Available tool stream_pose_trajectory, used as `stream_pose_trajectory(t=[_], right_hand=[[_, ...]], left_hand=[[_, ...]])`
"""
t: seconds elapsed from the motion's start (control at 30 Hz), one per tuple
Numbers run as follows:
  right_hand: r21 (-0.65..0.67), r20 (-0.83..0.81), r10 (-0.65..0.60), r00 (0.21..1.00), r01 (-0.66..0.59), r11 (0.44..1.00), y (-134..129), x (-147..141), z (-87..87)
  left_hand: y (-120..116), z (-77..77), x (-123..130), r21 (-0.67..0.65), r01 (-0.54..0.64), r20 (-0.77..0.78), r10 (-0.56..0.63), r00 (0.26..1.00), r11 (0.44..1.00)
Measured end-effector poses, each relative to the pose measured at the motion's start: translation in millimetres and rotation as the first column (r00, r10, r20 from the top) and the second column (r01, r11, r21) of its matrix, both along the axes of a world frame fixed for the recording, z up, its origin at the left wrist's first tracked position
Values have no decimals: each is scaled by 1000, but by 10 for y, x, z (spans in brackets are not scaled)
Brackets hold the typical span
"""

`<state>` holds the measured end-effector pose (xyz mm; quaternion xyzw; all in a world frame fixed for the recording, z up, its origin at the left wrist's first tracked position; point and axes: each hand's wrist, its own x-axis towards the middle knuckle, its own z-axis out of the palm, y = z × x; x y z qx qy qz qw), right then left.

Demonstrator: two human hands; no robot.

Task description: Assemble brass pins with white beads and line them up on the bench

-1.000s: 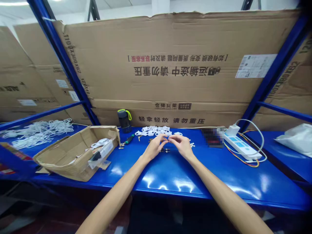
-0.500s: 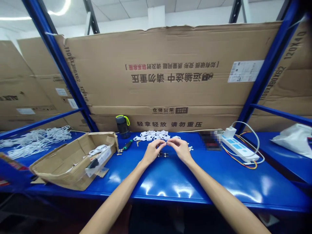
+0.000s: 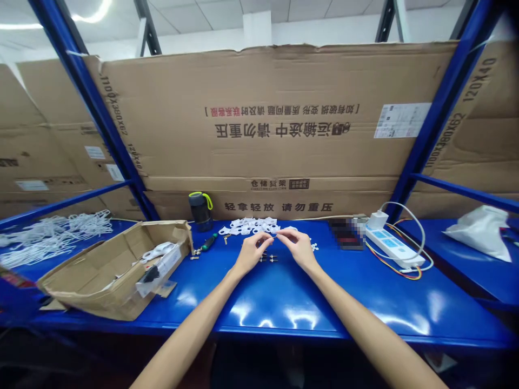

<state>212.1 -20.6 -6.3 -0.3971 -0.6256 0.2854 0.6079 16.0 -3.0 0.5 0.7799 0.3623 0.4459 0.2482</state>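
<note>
A large cardboard sheet stands behind my blue counter, probably as a screen between this bay and whatever lies beyond. My left hand and right hand meet over the middle of the counter, thumb and index finger of each drawn nearly together. Between the fingertips I have a tiny part, too small to make out; I can't tell which hand bears more of it. I seem to pinch from both sides because something so slight needs only the tips, and two grips would steady it.

Just below my fingers, a few slim pin-like pieces lie side by side on the counter, perhaps set in rows so they are easy to pick out. A heap of white plastic pieces sits beyond my hands, and small white bits lie near my right one, likely put within short reach. To the left, a green-handled screwdriver rests near some brass-coloured bits, beside the open cardboard box, which seems to serve as a bin. The dark bottle stands upright at the back, presumably out of my elbows' way; the power strip lies well off to the right.
</note>
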Motion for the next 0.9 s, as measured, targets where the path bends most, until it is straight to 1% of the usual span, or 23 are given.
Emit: stream_pose_trajectory(t=[0.1, 0.27, 0.53, 0.73, 0.9], right_hand=[[14, 0, -1, 1000, 0, 1000, -8, 5, 9], [27, 30, -5, 1000, 4, 1000, -18, 14, 20], [9, 24, 30, 999, -31, 999, 18, 23, -25], [13, 64, -1, 998, 0, 1000, -21, 37, 34], [-3, 74, -1, 997, 1, 1000, -48, 53, 62]], left_hand=[[-5, 1, 0, -20, 18, -5, -18, 1000, 1000], [-8, -1, 1, -33, 9, -8, -9, 1000, 999], [-15, 9, 1, -43, 27, 0, -27, 1000, 999], [-24, 23, 10, -26, 15, 11, -15, 1000, 1000], [-33, 14, 10, -25, 25, 13, -25, 1000, 999]])
